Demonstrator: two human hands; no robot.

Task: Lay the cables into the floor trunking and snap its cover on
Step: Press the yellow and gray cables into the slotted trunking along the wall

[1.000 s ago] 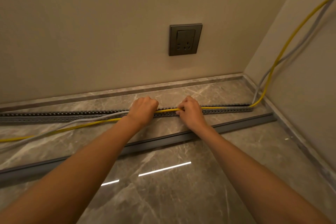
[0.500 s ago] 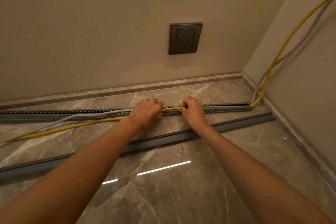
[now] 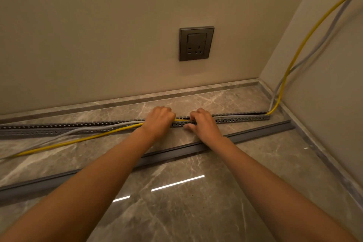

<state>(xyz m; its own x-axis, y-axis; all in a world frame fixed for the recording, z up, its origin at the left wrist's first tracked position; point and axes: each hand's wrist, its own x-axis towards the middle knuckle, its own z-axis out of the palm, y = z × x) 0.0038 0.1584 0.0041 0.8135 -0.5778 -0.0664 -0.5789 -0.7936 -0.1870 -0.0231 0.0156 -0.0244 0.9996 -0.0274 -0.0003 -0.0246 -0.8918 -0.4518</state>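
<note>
Both grips curl over one trunking (image 3: 241, 119): left hand (image 3: 159, 120) on yellow cable (image 3: 78, 140), right hand (image 3: 204, 124) beside; one cover (image 3: 255, 132)

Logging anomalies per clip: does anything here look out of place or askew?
Only unfinished work. Left of the left hand, the yellow cable and grey cable leave the slotted trunking and trail across the floor. The cover lies loose, parallel to the trunking. No damage visible.
</note>
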